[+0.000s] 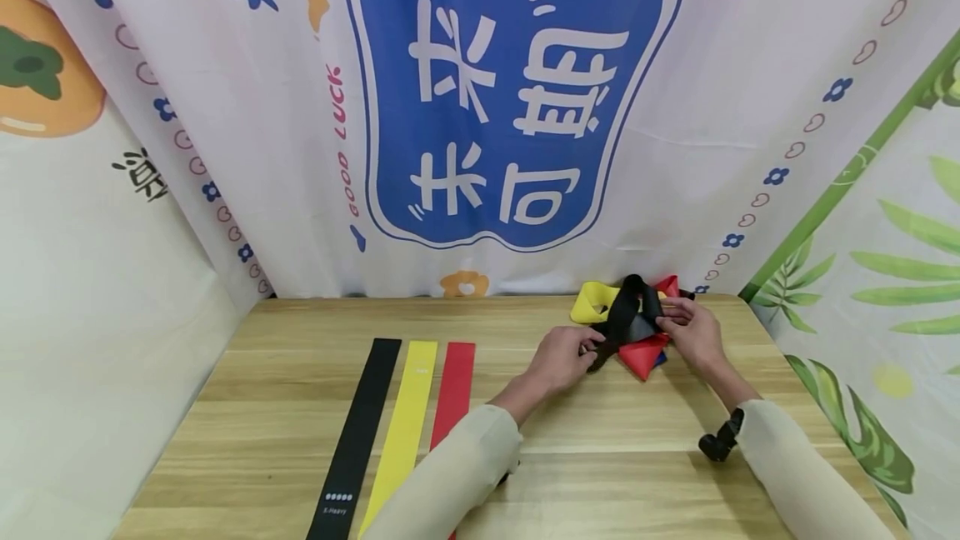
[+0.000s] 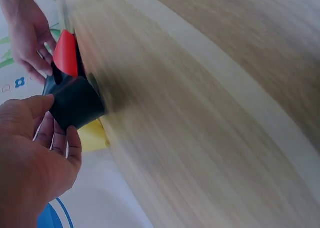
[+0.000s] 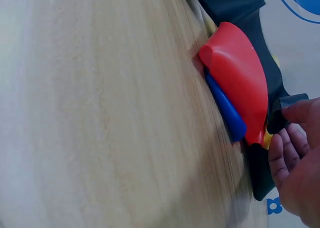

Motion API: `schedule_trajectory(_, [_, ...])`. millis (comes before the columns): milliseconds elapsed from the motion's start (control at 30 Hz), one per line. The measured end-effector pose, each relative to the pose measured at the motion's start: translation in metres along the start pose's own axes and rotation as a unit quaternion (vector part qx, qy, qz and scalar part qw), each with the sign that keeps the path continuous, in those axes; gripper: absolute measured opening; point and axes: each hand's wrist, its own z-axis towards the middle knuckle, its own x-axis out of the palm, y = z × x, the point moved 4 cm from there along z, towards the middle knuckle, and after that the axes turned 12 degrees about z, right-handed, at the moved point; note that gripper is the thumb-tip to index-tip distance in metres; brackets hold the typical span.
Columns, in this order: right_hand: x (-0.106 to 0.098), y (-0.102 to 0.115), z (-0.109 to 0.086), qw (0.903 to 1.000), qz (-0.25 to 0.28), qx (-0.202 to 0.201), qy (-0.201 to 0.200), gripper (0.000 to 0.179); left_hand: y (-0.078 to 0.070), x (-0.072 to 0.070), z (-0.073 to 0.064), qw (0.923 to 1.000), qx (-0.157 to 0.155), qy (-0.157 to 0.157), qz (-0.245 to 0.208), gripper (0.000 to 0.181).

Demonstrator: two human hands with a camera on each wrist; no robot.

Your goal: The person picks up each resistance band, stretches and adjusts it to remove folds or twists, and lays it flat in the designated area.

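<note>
Left hand [image 1: 562, 358] and right hand [image 1: 694, 335] pinch the black band [image 1: 622, 313], seemingly untangling it from the pile [image 1: 642, 356]; the next move likely needs a lift.

Table [image 1: 600, 457]: flat bands [image 1: 406, 415] left | band heap [image 1: 622, 319] right rear | curtain [image 1: 487, 119] behind, contact unclear
</note>
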Motion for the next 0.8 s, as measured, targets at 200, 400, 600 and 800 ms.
schedule_trajectory(200, [-0.005,0.001,-0.005,0.9998,0.015,-0.009,-0.012,0.036,0.014,-0.009,-0.004,0.9916,-0.05,-0.014,-0.118,0.024])
schedule_trajectory(400, [-0.008,-0.001,-0.008,0.9994,0.032,-0.004,-0.017,0.038,0.024,-0.02,-0.011,0.9759,-0.089,-0.016,-0.199,0.027])
schedule_trajectory(600, [-0.009,0.002,-0.011,0.9989,0.04,-0.021,-0.003,0.038,0.035,-0.026,-0.017,0.9579,-0.139,-0.002,-0.251,0.026])
schedule_trajectory(800, [-0.009,0.007,-0.016,0.9984,0.044,-0.034,0.011,0.038,0.046,-0.027,-0.021,0.9411,-0.191,0.004,-0.279,0.019])
